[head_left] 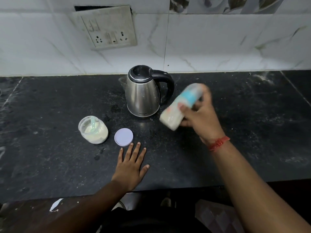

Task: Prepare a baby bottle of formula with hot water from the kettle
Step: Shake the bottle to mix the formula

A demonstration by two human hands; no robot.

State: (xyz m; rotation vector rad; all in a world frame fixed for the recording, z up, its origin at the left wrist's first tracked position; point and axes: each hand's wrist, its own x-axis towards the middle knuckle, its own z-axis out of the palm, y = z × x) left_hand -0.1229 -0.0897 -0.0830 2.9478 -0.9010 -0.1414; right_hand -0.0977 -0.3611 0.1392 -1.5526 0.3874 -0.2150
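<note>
My right hand (200,115) grips a baby bottle (176,113) with a blue collar and cap, held tilted above the counter to the right of the kettle; the bottle is blurred and holds milky liquid. The steel kettle (143,95) with black lid and handle stands at the middle back, lid closed. An open clear jar of formula powder (94,130) with a green scoop inside stands at the left. Its pale purple lid (123,137) lies flat beside it. My left hand (131,165) rests flat on the counter, fingers straight, fingertips just below the lid.
The black stone counter (252,132) runs across the view, dusted with powder specks; its front edge lies near my arms. A white tiled wall with a grimy switch-and-socket plate (107,31) rises behind the kettle.
</note>
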